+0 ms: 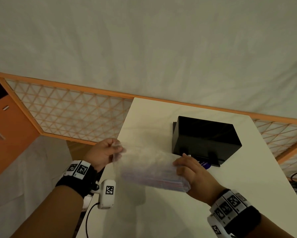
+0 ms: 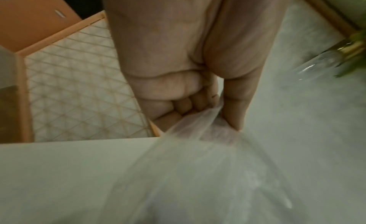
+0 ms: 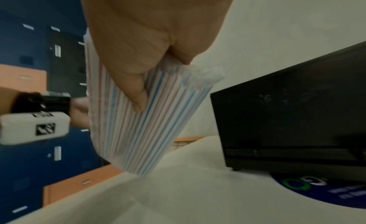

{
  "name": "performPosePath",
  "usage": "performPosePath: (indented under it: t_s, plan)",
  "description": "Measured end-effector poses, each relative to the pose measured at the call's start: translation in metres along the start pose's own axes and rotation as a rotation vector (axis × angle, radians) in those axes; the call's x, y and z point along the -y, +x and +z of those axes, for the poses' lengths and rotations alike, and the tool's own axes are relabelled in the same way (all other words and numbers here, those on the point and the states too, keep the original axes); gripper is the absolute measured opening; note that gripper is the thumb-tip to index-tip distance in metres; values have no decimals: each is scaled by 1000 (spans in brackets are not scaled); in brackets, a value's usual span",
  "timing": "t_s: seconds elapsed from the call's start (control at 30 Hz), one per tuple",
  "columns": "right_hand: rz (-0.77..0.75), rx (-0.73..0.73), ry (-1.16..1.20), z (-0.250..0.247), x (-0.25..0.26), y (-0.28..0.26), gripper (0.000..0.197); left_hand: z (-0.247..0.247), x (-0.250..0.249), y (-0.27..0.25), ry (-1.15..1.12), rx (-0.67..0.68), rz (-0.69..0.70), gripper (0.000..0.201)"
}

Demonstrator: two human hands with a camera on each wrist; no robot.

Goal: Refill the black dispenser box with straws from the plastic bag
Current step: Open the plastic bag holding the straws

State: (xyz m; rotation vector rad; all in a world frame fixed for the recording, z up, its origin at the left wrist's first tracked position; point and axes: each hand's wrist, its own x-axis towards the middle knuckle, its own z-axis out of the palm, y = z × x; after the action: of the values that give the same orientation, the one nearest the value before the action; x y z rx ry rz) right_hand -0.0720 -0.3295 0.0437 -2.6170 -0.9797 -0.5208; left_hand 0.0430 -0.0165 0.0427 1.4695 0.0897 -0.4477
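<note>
1 plastic bag (image 1: 144, 162) of straws (image 3: 136, 133), held above table (image 1: 161, 212) w/ both hands.
L hand (image 1: 104, 152) pinches bag's loose end, fingers curled; R hand (image 1: 192, 176) grips the striped bundle, too many to count. 1 black dispenser box (image 1: 206, 140) just beyond R hand.
</note>
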Motion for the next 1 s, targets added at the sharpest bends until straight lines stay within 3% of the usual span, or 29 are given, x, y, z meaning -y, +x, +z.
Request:
performPosePath:
  t_s: [0.13,0.2,0.33,0.5,0.6,0.7,0.8,0.93,1.0]
  plan:
    - [306,392,-94,-9,-14,7,49,19,-28,-14,146,-10,211,6]
    - [423,455,-64,-21,-16,19,50,34,-42,-22,241,16,317,8]
    - [423,159,120,-49,10,75,46,74,-65,-38,431,77,514,16]
    - [303,-3,196,-42,26,120,25,90,-80,-49,634,51,689,23]
    - [259,2,157,-42,21,119,28,83,-82,-52,611,77,663,9]
    - [203,5,-23,-39,20,116,28,77,-78,-51,566,122,592,11]
    - [199,-4,-182,-38,17,110,29,74,-76,-52,515,55,595,10]
    - [260,51,-215,-43,-5,89,29,61,-78,-52,434,-55,603,7]
    - [303,58,-252,-46,-17,76,20,52,-76,-52,402,-82,589,8]
